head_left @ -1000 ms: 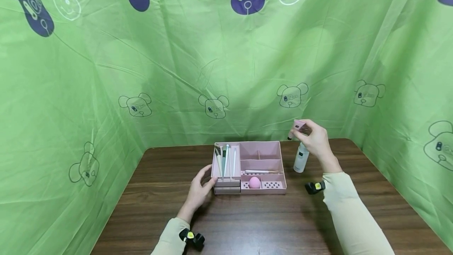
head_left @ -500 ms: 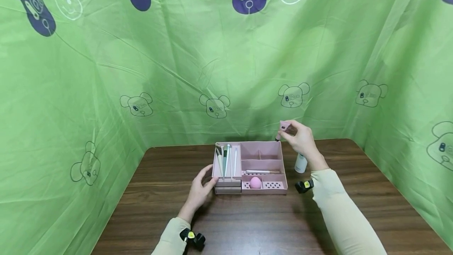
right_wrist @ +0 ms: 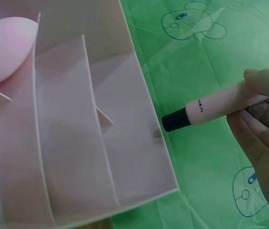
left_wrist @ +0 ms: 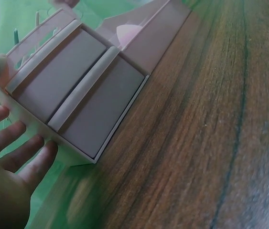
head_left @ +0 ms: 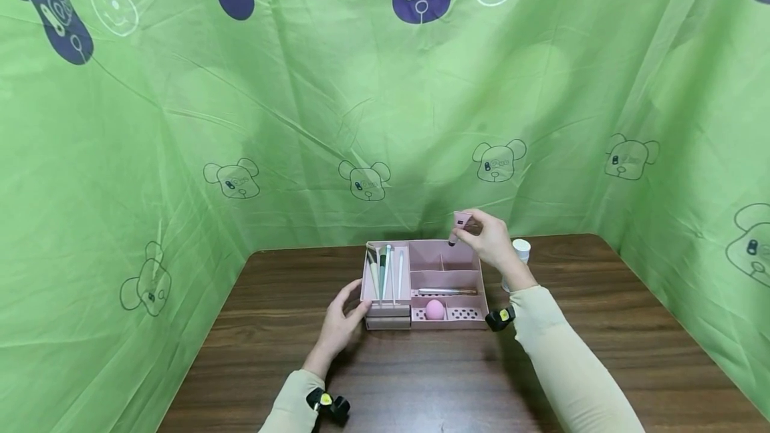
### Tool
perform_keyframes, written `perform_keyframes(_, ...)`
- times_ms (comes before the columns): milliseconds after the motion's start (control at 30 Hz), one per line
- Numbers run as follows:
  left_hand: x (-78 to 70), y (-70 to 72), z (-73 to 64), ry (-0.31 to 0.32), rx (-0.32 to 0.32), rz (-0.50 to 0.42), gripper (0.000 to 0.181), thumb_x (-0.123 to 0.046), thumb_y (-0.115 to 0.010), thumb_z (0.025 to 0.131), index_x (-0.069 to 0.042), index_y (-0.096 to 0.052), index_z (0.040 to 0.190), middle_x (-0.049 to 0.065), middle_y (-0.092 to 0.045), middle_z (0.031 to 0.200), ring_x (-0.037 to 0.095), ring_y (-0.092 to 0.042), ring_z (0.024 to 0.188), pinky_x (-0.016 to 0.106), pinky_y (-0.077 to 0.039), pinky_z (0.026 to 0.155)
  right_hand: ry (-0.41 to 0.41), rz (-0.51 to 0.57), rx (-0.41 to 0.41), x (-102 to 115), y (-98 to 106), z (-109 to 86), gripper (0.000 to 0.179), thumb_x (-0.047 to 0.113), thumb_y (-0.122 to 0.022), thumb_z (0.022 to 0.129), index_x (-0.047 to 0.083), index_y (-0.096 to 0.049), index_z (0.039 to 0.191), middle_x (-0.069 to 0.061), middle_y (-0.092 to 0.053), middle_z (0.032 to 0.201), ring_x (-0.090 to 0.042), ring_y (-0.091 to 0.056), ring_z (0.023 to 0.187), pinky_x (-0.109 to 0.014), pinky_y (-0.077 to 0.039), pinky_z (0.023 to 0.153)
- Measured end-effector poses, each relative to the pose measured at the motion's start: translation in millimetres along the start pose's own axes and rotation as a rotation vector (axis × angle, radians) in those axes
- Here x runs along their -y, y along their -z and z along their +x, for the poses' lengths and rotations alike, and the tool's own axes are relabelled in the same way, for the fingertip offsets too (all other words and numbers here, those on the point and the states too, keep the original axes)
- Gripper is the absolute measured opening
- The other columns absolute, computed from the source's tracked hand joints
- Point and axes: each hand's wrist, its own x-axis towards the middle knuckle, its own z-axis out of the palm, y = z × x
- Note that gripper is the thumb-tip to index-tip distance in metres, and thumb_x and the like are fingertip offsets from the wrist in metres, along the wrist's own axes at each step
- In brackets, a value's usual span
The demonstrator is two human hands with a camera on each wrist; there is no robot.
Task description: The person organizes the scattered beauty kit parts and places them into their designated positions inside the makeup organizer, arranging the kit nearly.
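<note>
In the head view my left hand holds the front left corner of a pink makeup organizer. Its thumb lies over the upper edge and its other fingers are against the side wall. My right hand pinches a small pink squeeze tube above the back compartments. The tube's black cap tilts downward, close to the organizer's back rim in the right wrist view. Makeup brushes lie in the left tray, above two drawers. A pink makeup sponge sits in the front compartment.
Behind my right wrist stands a white bottle, partly hidden. A slim metallic stick lies in the organizer's middle row. The wooden table meets green printed cloth behind and at the sides.
My right hand has carried the tube leftward and slightly down, from beside the bottle to over the organizer's back compartments. My left hand has kept its place.
</note>
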Motion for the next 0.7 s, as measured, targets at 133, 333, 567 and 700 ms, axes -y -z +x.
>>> perform_keyframes(133,-0.1,0.0,-0.2,-0.003,0.001,-0.006,0.054,-0.013,-0.066,0.093,0.002,-0.046,0.14,0.025,-0.053,0.136,0.038,-0.051,0.124,0.028,-0.05,0.1,-0.009,0.009,0.027,1.5,-7.3,-2.3,0.035,0.019,-0.08,0.082,0.013,-0.067,0.114,-0.011,-0.074,0.096,-0.028,-0.071,0.087,-0.043,-0.06,0.08)
perform_keyframes(333,0.1,0.4,0.4,-0.008,-0.002,-0.001,0.054,-0.013,-0.066,0.093,0.003,-0.045,0.14,0.026,-0.053,0.136,0.039,-0.051,0.124,0.029,-0.05,0.1,-0.009,0.036,0.051,4.4,-18.9,-5.5,0.033,0.019,-0.079,0.082,0.014,-0.067,0.113,-0.008,-0.073,0.094,-0.026,-0.071,0.088,-0.04,-0.06,0.08)
perform_keyframes(567,-0.3,0.5,-0.4,-0.001,0.005,-0.008,0.054,-0.013,-0.066,0.093,0.003,-0.045,0.14,0.026,-0.052,0.136,0.039,-0.05,0.124,0.032,-0.049,0.101,0.024,0.01,0.05,6.3,-31.9,-8.7,0.033,0.02,-0.079,0.082,0.013,-0.068,0.111,-0.007,-0.074,0.093,-0.025,-0.071,0.087,-0.041,-0.06,0.081)
perform_keyframes(700,-0.5,0.3,-0.5,-0.011,0.01,-0.011,0.054,-0.013,-0.066,0.094,0.004,-0.045,0.14,0.028,-0.052,0.136,0.041,-0.05,0.124,0.038,-0.049,0.102,0.012,-0.013,0.05,6.3,-35.9,-9.7,0.033,0.022,-0.08,0.081,0.015,-0.069,0.11,-0.005,-0.074,0.092,-0.024,-0.07,0.086,-0.042,-0.058,0.083)
